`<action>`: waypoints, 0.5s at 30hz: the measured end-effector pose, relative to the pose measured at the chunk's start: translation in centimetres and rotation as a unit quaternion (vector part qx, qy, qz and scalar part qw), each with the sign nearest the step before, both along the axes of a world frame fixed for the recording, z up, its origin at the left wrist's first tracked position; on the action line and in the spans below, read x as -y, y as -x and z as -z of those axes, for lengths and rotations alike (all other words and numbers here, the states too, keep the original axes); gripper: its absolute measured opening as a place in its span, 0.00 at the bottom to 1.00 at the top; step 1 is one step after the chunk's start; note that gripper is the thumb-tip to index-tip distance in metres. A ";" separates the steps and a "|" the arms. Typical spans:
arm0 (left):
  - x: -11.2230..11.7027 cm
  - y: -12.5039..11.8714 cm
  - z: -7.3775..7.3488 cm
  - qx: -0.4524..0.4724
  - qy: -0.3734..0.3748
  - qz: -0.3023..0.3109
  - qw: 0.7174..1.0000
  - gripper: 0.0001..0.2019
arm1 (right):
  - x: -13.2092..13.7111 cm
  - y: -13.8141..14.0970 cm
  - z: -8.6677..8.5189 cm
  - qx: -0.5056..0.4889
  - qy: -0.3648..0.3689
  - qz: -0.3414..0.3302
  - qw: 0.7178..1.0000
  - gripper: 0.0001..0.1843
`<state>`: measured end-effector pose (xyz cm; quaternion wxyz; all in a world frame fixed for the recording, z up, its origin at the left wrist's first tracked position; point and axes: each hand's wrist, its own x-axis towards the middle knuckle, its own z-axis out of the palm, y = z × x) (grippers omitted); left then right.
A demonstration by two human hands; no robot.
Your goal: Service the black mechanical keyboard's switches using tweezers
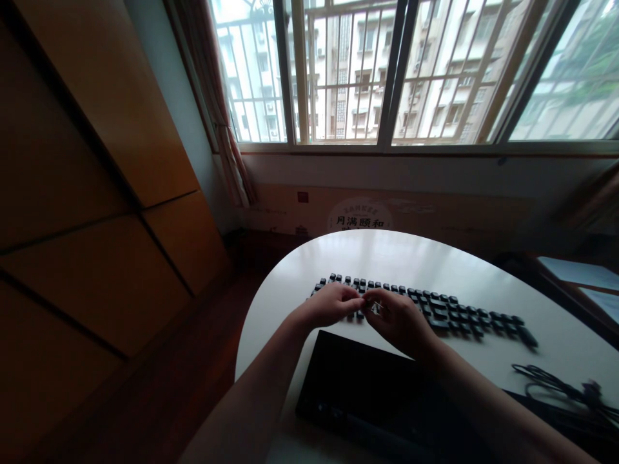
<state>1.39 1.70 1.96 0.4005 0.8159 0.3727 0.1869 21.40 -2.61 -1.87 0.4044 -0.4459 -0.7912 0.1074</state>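
Both hands meet above rows of black keycaps laid out on the white table. My left hand is closed, with thumb and fingertips pinched together. My right hand is also closed, its fingertips touching those of the left. Between the fingertips sits something small and dark, mostly hidden; a thin pale or metallic bit shows by the right fingers, too small to name. Under my forearms, nearer to me, lies a flat black slab, perhaps a keyboard body, its right part covered by my right arm.
A coiled black cable lies on the right of the round-edged white table. Wooden cabinets stand to the left. Beyond the table are a barred window and a printed panel. Pale sheets rest at the far right.
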 end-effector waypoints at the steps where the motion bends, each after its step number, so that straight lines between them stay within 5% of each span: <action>1: -0.1 0.0 0.0 0.013 0.011 -0.001 1.000 0.17 | -0.1 -0.1 0.2 -0.015 0.000 0.001 1.000 0.06; 15: 0.1 0.5 -0.6 0.111 0.076 0.015 0.991 0.20 | -1.0 -0.2 1.6 -0.144 0.004 -0.037 0.989 0.15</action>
